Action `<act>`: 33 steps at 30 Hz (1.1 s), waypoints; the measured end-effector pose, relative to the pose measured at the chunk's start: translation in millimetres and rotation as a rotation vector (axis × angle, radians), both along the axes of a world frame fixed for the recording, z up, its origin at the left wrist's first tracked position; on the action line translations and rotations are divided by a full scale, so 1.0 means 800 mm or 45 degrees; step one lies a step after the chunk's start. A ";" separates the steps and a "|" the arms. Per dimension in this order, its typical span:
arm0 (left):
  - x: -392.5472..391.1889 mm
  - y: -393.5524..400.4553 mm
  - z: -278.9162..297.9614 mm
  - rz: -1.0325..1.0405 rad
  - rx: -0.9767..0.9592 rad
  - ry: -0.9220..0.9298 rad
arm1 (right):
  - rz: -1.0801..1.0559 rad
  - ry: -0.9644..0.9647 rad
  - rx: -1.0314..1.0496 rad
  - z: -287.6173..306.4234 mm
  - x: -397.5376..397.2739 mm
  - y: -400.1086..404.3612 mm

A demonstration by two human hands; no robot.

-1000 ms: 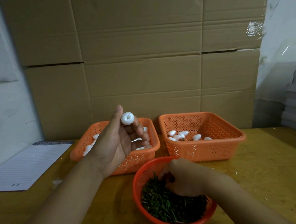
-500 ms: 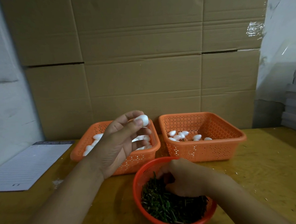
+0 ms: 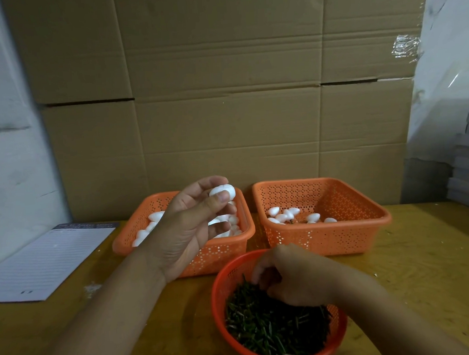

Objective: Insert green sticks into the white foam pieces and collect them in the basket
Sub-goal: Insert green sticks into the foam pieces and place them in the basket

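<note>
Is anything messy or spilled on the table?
Only a little. Small white crumbs lie loose on the table by the notepad, outside any basket. Otherwise, the foam pieces and green sticks sit in their baskets, and the left hand holds one foam piece.

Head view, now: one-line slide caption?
Left hand pinches a white egg-shaped foam piece above the table while the right hand digs into green sticks in a round red basket.

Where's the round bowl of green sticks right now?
The red bowl sits nearest the camera, centre of the table, in front of the two orange baskets; the right hand reaches into it.
</note>
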State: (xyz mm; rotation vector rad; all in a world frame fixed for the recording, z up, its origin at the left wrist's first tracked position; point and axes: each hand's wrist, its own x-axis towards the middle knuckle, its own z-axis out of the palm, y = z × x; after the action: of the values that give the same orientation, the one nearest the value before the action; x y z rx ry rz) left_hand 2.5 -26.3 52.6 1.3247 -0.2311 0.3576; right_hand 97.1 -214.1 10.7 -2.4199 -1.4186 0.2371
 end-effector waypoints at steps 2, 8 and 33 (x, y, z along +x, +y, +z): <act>0.001 0.000 0.000 -0.004 0.001 0.001 | 0.001 -0.007 -0.107 0.001 0.001 -0.003; 0.001 0.002 -0.001 -0.015 0.009 0.004 | -0.070 -0.067 -0.017 -0.001 0.000 -0.001; 0.000 0.001 0.000 -0.026 -0.014 0.017 | -0.328 0.892 0.673 0.017 -0.007 -0.001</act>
State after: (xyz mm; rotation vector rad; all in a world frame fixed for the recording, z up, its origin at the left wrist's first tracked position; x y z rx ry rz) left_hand 2.8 -25.9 52.4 1.3124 -0.2309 0.3321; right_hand 91.7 -215.0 24.2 -1.7902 -0.7292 0.5090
